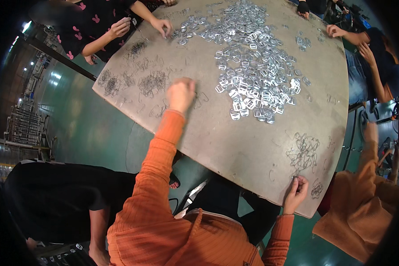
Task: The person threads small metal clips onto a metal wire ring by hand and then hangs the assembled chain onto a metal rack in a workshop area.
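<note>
My left hand (181,94) is stretched out over the table, slightly blurred, with its fingers curled in. Whatever it may hold is hidden. Beside it lie tangles of thin dark bent wire pieces (152,84). To its right spreads a long heap of shiny silver metal buckles (252,66). Near the table's front right edge, my right hand (295,194) is closed in a pinch on what looks like a thin wire piece (294,177). Just beyond those fingertips is a loose pile of similar wire pieces (302,150), with a smaller clump (317,190) to the right.
The table (235,146) has a front edge close to my body. At the far left, a person's hands (162,27) work near the buckles. More people's hands (336,31) are along the right side. A person in black (66,199) sits at my left, another in brown (359,208) at my right.
</note>
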`<action>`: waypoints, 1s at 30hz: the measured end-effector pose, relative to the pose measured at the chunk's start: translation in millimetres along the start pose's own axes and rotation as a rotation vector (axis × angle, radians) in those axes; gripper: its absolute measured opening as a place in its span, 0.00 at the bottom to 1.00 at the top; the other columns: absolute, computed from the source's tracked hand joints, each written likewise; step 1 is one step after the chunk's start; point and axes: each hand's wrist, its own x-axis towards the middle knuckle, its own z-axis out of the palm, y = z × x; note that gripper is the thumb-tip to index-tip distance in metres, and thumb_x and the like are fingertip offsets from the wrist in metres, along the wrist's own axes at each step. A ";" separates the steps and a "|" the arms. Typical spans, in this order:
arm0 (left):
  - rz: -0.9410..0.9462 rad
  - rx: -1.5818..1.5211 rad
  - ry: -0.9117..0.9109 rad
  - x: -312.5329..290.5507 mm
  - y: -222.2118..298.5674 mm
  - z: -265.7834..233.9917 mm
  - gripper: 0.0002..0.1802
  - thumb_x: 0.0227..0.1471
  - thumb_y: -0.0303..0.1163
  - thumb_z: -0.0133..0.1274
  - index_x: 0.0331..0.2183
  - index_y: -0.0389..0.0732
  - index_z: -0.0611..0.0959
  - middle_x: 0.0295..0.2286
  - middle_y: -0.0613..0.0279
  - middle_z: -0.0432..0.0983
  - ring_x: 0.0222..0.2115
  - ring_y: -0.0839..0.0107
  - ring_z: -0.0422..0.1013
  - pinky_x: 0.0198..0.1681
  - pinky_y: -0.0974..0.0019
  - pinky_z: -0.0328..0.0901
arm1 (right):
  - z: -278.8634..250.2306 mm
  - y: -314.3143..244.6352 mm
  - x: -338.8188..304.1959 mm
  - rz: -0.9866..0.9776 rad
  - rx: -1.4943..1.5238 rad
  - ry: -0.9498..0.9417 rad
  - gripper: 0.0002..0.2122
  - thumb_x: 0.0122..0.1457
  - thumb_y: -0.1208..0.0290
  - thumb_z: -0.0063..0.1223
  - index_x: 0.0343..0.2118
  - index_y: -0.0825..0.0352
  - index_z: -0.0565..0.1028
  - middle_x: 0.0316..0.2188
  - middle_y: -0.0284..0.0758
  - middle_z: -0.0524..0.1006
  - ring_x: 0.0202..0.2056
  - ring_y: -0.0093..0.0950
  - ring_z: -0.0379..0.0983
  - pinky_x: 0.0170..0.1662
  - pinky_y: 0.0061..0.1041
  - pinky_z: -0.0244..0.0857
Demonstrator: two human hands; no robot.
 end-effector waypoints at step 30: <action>0.177 -0.208 -0.022 48.9 -106.1 3.2 0.15 0.40 0.24 0.56 0.36 0.40 0.78 0.28 0.53 0.77 0.30 0.60 0.74 0.36 0.64 0.66 | 1.2 3.3 2.5 0.017 0.004 -0.016 0.06 0.58 0.72 0.49 0.35 0.69 0.70 0.26 0.27 0.69 0.27 0.15 0.62 0.30 0.14 0.58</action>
